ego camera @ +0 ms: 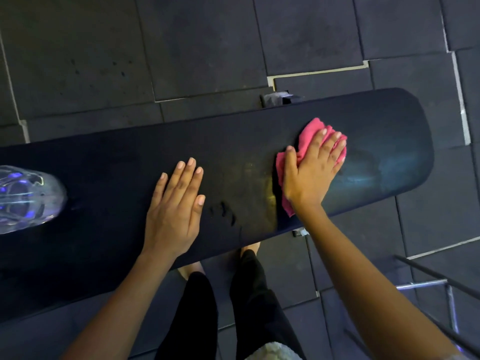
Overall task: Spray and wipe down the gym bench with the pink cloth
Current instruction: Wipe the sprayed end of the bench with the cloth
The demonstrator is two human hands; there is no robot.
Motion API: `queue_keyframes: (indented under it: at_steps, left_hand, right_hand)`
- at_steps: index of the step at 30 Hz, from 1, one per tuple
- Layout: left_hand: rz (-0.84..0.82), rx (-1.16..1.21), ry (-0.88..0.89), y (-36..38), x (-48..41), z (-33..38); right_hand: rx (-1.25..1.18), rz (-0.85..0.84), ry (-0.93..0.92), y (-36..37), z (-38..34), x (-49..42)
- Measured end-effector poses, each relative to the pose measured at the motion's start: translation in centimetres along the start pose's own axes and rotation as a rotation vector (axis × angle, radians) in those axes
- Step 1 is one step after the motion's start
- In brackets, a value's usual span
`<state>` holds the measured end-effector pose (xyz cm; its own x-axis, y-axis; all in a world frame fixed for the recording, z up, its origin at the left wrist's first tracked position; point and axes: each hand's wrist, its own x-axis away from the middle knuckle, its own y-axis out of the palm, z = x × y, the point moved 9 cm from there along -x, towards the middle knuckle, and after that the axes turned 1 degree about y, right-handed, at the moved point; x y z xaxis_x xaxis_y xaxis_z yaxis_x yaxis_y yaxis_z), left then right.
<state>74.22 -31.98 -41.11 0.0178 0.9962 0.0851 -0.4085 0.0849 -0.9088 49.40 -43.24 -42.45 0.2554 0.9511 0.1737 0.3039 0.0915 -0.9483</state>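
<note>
The bench runs across the head view, dark pad, damp sheen near its right end. The right hand lies flat, fingers spread, pressing the bunched pink cloth onto the pad towards that end. The left hand rests open and empty near the front edge, mid-length. A clear bottle stands at the left end; a long sweep could knock it off. Wet streaks may stay if the cloth slips. Dark rubber floor tiles lie around
</note>
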Motion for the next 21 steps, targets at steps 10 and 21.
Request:
queue_keyframes:
  at_steps: [10,21]
  left_hand:
    - [0.047,-0.031,-0.176,-0.7,0.4,-1.5]
    - [0.034,-0.131,-0.248,-0.5,2.2,-3.3]
  right_hand:
    - [-0.115,-0.204,-0.494,2.3,-6.3,12.2]
    - [0.019,-0.195,-0.551,4.6,-18.0,3.4]
